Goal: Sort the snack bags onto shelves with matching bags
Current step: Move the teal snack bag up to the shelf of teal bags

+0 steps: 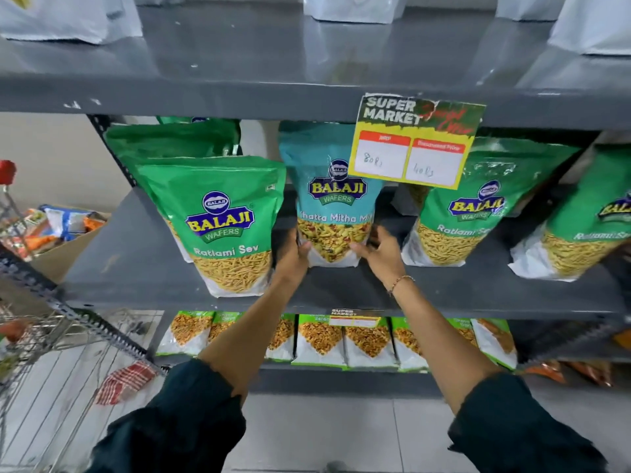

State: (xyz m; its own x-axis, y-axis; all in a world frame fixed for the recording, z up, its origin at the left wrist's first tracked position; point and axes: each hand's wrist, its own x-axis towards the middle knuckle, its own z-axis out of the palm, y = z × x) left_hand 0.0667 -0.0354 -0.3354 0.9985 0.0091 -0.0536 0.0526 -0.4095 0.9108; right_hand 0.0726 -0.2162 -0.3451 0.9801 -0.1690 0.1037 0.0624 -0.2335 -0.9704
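A teal Balaji Khatta Mitha Mix bag [333,199] stands upright on the grey middle shelf [143,268]. My left hand [293,256] grips its lower left side and my right hand [380,249] grips its lower right side. Green Ratlami Sev bags flank it: one to the left [218,220], with another green bag [170,139] behind it, and two to the right [478,206] [587,220].
A yellow price tag [415,145] hangs from the shelf above, over the teal bag's top right. The lower shelf holds a row of green-and-white snack bags [321,339]. A wire cart [51,346] and a cardboard box of mixed packets [58,230] stand at left. White bags [355,8] sit on the top shelf.
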